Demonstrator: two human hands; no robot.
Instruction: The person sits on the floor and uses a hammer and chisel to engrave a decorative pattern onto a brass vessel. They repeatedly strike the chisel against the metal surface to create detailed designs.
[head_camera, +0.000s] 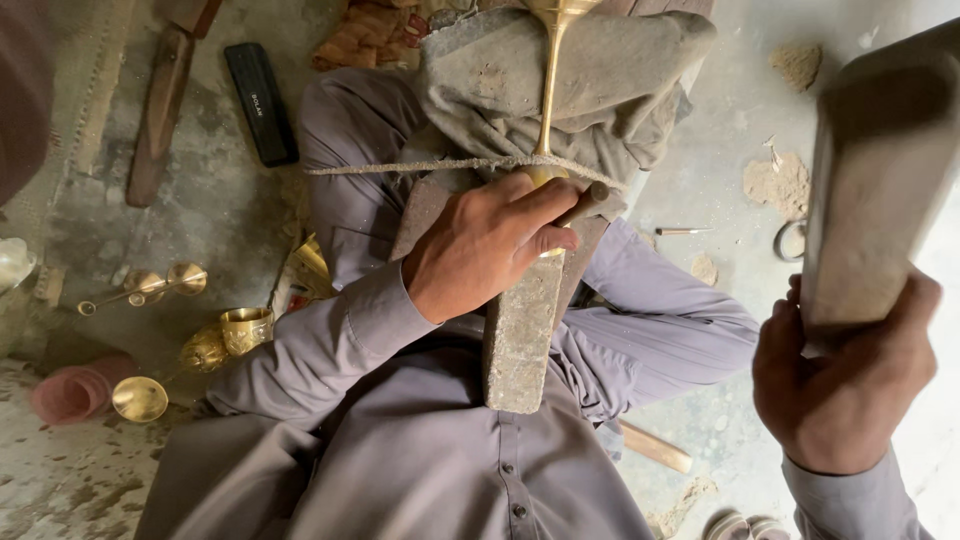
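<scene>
My left hand (487, 243) is closed around a small dark punch tool (590, 200) and presses on the lower end of a long brass stem (549, 90). The stem lies on a grey stone block (520, 335) propped on my lap, with its top end under a grey cloth (600, 80). A rough cord (420, 167) runs across the stem. My right hand (840, 385) is raised at the right, gripping a thick wooden mallet block (880, 170) held up in the air.
Brass cups and ladle-like pieces (245, 328) lie on the dusty floor at the left, beside a pink plastic piece (70, 392). A black bar (260, 102) and a wooden stick (160, 110) lie further back. A wooden rod (655, 447) lies by my leg.
</scene>
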